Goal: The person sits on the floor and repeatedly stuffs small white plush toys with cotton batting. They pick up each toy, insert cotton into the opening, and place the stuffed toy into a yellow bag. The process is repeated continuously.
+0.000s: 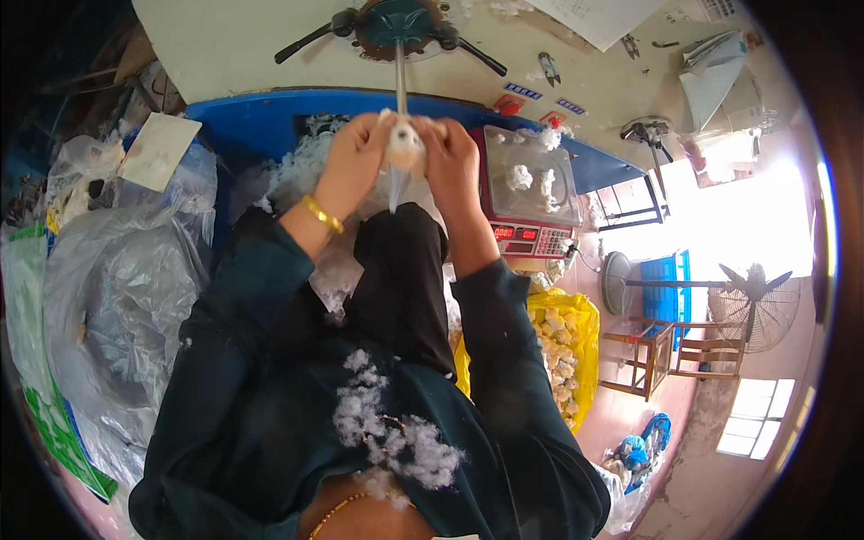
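Between my two hands is a small white plush toy (405, 148) with dark spots on its front. It sits at the near end of a thin metal tube (401, 81) that comes out of the machine's round dark fitting (400, 29). My left hand (353, 166) grips the plush toy from the left, fingers curled, a gold bangle on its wrist. From the right, my right hand (453, 162) closes on its other side. Below the toy hangs a pale, translucent pointed piece (397, 191); I cannot tell whether it is attached. Loose white stuffing (310, 166) lies behind my left hand.
A red digital scale (531, 184) with stuffing tufts on its pan stands right of my hands. Farther right are a yellow bag (585, 337) of small plush pieces, a wooden chair (661, 360) and a standing fan (754, 310). Clear plastic bags (135, 297) crowd the left.
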`<state>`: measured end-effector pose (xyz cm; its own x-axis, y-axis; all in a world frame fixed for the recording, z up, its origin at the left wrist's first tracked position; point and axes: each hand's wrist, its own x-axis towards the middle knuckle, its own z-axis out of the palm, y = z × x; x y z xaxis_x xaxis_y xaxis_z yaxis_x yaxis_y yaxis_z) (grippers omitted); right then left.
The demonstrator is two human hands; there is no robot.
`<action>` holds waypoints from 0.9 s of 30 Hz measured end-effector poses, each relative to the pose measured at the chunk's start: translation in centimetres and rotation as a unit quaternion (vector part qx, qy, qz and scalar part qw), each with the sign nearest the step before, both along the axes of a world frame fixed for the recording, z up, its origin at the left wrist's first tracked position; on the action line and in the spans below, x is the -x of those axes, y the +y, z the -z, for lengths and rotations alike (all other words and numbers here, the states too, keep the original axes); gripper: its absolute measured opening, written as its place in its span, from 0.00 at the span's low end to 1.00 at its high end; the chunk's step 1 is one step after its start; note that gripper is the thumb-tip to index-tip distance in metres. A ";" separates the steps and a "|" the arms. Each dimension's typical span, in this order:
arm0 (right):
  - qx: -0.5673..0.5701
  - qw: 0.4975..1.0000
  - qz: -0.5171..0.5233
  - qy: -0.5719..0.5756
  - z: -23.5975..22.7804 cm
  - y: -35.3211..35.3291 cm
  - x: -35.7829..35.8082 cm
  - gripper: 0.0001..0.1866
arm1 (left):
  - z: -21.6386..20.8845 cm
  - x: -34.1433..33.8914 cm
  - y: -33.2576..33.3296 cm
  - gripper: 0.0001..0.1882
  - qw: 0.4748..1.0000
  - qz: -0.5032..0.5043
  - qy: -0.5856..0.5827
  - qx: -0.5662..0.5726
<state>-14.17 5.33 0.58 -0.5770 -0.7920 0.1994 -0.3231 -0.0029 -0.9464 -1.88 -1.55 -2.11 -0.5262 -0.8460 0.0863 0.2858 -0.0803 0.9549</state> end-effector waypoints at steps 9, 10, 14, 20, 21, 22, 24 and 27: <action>0.087 0.993 -0.064 -0.048 1.3 -5.8 1.6 0.17 | 2.4 1.3 -2.5 0.11 0.984 -0.119 -0.010 0.132; 0.099 0.993 -0.062 -0.028 1.8 -4.4 0.8 0.16 | 2.6 0.9 -2.4 0.11 0.981 -0.124 -0.013 0.152; 0.068 0.997 -0.031 -0.021 1.5 -5.7 1.6 0.15 | 1.6 1.4 -4.2 0.11 0.952 -0.143 -0.112 0.245; 0.122 0.992 0.020 -0.029 2.4 -12.2 3.4 0.17 | 1.3 4.2 -9.2 0.13 0.975 -0.123 -0.066 0.174; 0.116 0.993 0.033 -0.008 2.3 -11.5 3.0 0.18 | 0.8 3.6 -8.5 0.12 0.980 -0.103 -0.091 0.141; 0.127 0.992 0.023 0.006 2.4 -10.3 2.6 0.16 | 0.4 2.5 -7.3 0.12 0.984 -0.083 -0.117 0.109; 0.099 0.995 0.003 -0.024 1.3 -8.2 1.6 0.15 | -1.0 0.8 -4.2 0.21 0.996 -0.038 -0.076 0.029; 0.107 0.993 -0.011 -0.048 1.3 -6.8 0.8 0.12 | -3.2 -0.6 -0.6 0.28 0.979 -0.001 -0.118 0.169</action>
<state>-14.98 -1.48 -0.73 -0.5842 -0.7500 0.3103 -0.2293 -0.2143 -0.9495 -1.24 -2.13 1.12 -0.5643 -0.7909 0.2366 0.0532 0.2512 0.9665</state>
